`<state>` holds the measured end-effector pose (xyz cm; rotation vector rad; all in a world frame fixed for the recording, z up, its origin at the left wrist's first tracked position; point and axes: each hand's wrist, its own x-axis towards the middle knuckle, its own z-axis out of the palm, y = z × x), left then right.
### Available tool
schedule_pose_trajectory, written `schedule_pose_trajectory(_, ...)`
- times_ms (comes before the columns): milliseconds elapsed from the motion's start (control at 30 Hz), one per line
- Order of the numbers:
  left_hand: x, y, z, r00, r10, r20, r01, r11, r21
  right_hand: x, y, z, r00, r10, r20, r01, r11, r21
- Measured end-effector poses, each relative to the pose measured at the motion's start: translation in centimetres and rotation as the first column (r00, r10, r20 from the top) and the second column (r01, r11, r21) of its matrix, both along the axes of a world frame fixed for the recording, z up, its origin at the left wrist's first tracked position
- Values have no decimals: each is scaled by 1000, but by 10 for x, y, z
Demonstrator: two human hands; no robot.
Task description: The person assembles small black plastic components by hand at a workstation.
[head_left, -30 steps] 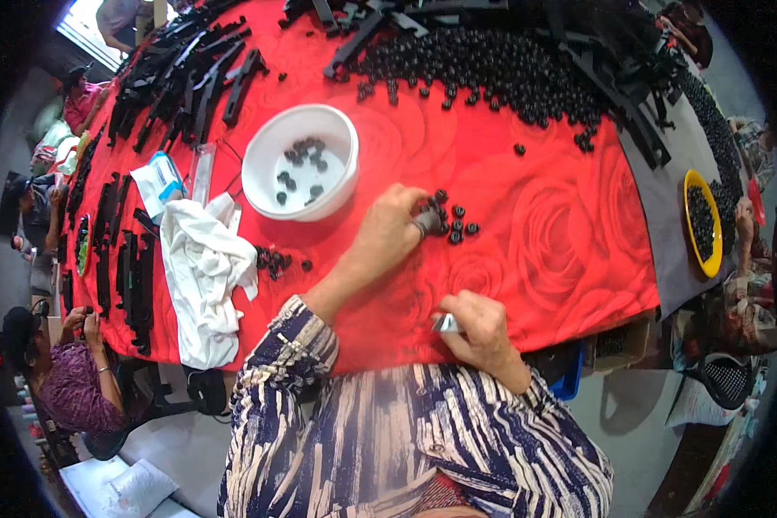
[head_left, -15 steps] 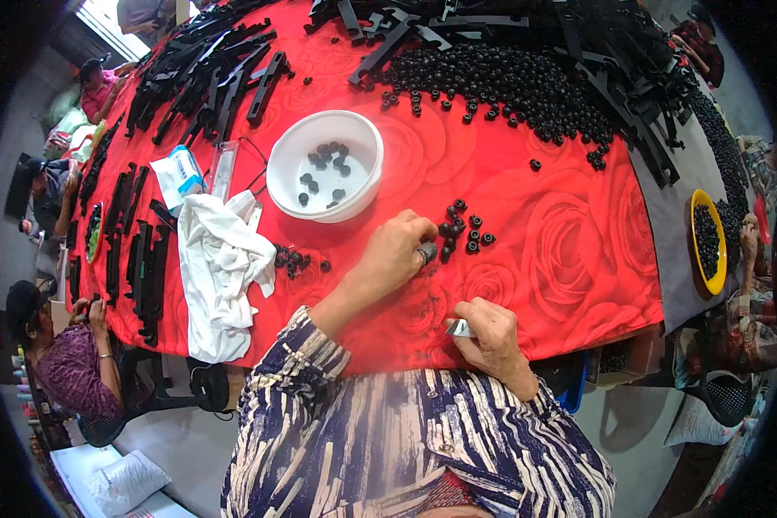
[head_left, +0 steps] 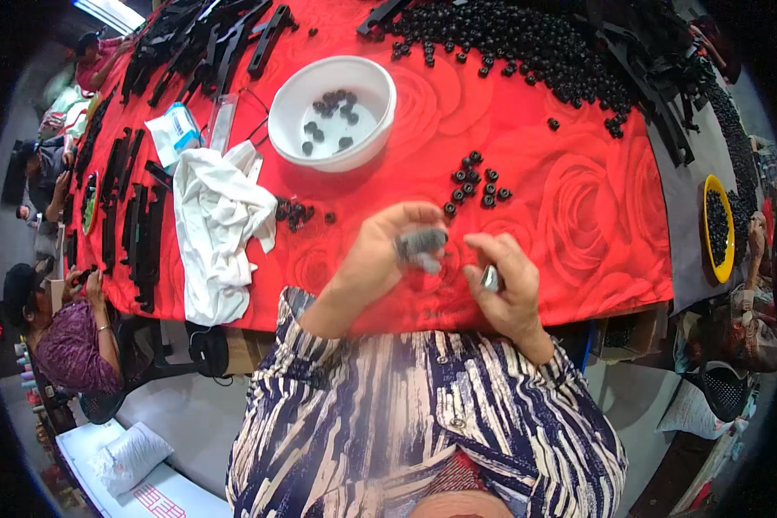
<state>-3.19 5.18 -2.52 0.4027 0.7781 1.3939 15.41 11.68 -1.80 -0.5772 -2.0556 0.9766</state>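
Several black rings (head_left: 472,176) sit on the red cloth (head_left: 570,233) just beyond both hands. Right hand (head_left: 513,292) grips a metal tool (head_left: 490,278); left hand (head_left: 387,252) is curled, can't tell if it holds anything. White bowl (head_left: 378,95), farther off: some black pieces (head_left: 326,110) inside. Yellow tray (head_left: 722,274), far right: many small black parts (head_left: 715,226).

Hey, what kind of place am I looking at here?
Likely a parts workshop: heaped small black pieces, long black strips on a red cloth, and other people around it.
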Motion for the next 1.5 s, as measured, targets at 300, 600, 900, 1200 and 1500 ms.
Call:
schedule_pose_trajectory(300,10,-5,2,934,-12,358,-16,997,74,-8,1,10,991,30,-127,-48,989,-137)
schedule_pose_trajectory(600,18,-9,-2,912,-53,406,42,998,35,-22,3,18,987,26,-159,-35,998,-51)
schedule_pose_trajectory(900,-2,-9,10,973,-205,110,205,979,7,-18,11,18,964,204,-168,-229,963,-145)
schedule_pose_trajectory(1200,16,-14,12,961,-131,244,123,991,48,-20,6,17,961,102,-255,-84,993,80)
schedule_pose_trajectory(1500,32,-20,19,984,-36,176,11,991,136,-13,6,18,957,121,-265,1,908,419)
